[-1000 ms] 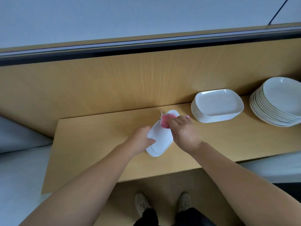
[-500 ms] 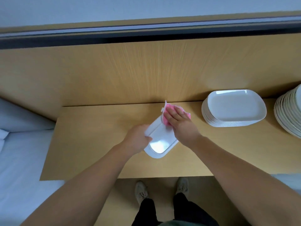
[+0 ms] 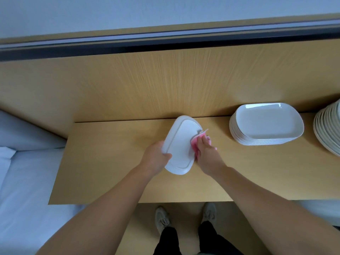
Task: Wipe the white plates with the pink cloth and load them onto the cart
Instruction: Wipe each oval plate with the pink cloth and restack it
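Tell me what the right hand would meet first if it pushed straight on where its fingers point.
The white plate, held by the left hand: the right hand, gripping the pink cloth, points away and left across its face. Beyond it, likely the wooden back panel; depth is unclear.

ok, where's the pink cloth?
Head view, centre: the pink cloth is in the right hand, against the right edge of the white plate the left hand holds, left of the rectangular plate stack.
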### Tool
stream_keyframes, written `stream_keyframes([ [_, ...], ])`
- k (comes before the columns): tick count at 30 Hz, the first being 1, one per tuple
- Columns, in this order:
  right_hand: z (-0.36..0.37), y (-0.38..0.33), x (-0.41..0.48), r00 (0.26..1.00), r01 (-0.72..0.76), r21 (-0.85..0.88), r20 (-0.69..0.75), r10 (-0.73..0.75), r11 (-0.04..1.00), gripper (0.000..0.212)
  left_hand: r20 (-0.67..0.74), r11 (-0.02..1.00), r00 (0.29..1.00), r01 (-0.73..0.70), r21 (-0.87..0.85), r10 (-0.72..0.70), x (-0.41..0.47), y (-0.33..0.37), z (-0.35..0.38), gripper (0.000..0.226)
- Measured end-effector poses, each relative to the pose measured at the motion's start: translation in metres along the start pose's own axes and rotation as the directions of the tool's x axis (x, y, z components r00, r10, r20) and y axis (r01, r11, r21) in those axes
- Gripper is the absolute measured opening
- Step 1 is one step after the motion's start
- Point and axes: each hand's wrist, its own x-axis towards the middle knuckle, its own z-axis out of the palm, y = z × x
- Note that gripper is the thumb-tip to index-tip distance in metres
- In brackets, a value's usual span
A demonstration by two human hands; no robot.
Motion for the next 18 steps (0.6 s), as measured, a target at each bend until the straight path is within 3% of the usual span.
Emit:
stream_keyframes([
  [3,0.013,-0.009,0.000,0.996,-0.059,0.079,-0.062,0.064,0.995,0.066,0.055,0.998,0.998,0.022,-0.051,-0.020,-0.005,-0.002,0.007,0.037],
  [12,0.011,0.000,-0.004,0.998,0.048,0.158,-0.040,-0.042,0.986,0.059,0.204,0.997,0.978,-0.036,-0.073,0.051,-0.011,-0.013,-0.002,0.050],
  [18,0.018,-0.007,-0.024,0.999,0.047,0.196,-0.021,-0.044,0.979,0.062,0.153,0.991,0.985,-0.054,-0.126,0.073,-0.014,-0.010,0.001,0.083],
])
